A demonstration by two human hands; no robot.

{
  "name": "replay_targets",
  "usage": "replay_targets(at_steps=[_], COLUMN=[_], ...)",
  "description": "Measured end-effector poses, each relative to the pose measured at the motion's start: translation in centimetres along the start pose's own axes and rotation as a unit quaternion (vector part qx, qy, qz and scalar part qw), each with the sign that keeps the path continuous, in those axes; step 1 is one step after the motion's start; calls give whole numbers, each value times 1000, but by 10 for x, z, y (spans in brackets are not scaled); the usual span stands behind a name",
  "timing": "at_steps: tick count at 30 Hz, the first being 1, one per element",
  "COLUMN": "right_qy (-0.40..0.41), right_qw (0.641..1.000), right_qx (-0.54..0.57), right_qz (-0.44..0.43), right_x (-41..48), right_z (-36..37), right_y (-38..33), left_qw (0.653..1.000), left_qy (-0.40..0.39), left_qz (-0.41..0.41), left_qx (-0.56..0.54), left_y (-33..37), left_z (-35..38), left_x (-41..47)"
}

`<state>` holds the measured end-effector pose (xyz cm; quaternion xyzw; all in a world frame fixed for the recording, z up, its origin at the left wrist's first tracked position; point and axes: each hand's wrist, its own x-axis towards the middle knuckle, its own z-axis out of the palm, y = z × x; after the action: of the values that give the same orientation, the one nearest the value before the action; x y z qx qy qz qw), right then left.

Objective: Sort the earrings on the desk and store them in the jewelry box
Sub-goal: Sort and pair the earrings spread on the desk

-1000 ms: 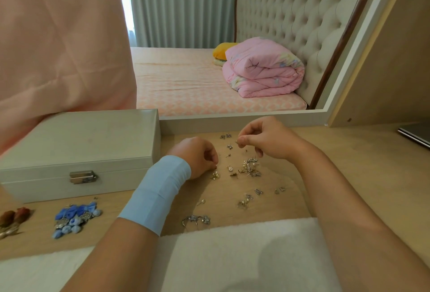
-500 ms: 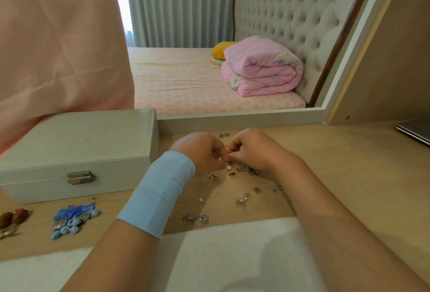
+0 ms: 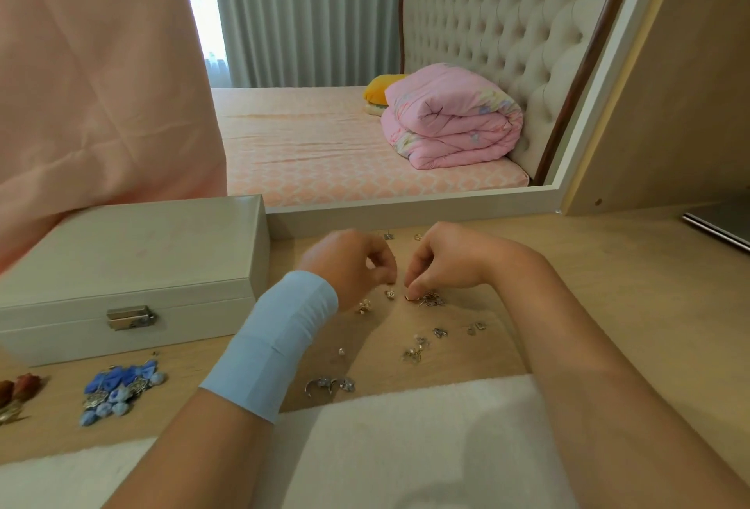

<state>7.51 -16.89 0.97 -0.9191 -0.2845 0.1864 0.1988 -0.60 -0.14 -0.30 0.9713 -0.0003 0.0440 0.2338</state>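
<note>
White cloth (image 3: 406, 447): It lies nearest the person, at 6 o'clock on the desk (image 3: 608, 285). A tiny earring that rolls this way could slip under its edge and get lost.

Moon-shaped silver pieces (image 3: 329, 385): They sit just past the cloth edge, close to the left arm. If that arm slides back, it could sweep them off.

Blue flower earrings (image 3: 117, 391): A pile at 8 o'clock, in front of the box. They look sorted already. A bump could mix them with the red pieces (image 3: 18, 389) beside them.

Small silver earrings (image 3: 418, 348): Little groups lie apart in the middle, with a tiny pearl (image 3: 341, 351) alone at their 9 o'clock. It is round and may roll.

Left hand (image 3: 353, 265): It has a blue wristband (image 3: 272, 342). The fingers curl down over the desk. I cannot tell if they hold anything.

Right hand (image 3: 442, 261): Its fingertips (image 3: 412, 292) press down on a small gold piece (image 3: 408, 297) at the edge of a tangled heap (image 3: 432, 299). I cannot tell if it is pinched yet. A fast pull might drag the whole heap along.

Jewelry box (image 3: 134, 261): It sits at 10 o'clock, lid shut and clasp (image 3: 130, 317) closed. Nothing can go in until it is opened. Opening it with earrings in the fingers could drop them.
</note>
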Motion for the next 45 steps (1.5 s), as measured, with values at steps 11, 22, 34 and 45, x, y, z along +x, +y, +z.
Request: replay_targets(at_steps=[11, 22, 34, 45], right_qy=[42, 114, 192, 180], right_qw=[998, 982, 936, 968], right_qx=[-46, -68, 253, 147], right_qz=[-23, -135, -149, -96], right_x=[3, 18, 4, 10], right_z=[7, 58, 10, 8], right_y=[-9, -48, -33, -8], left_qw=[994, 991, 969, 972], left_qy=[64, 109, 152, 101], left_qz=[-38, -47, -69, -73], left_qx=[-78, -64, -183, -201], left_y=[-25, -34, -22, -16], left_z=[-42, -55, -31, 2], left_x=[-7, -7, 0, 5])
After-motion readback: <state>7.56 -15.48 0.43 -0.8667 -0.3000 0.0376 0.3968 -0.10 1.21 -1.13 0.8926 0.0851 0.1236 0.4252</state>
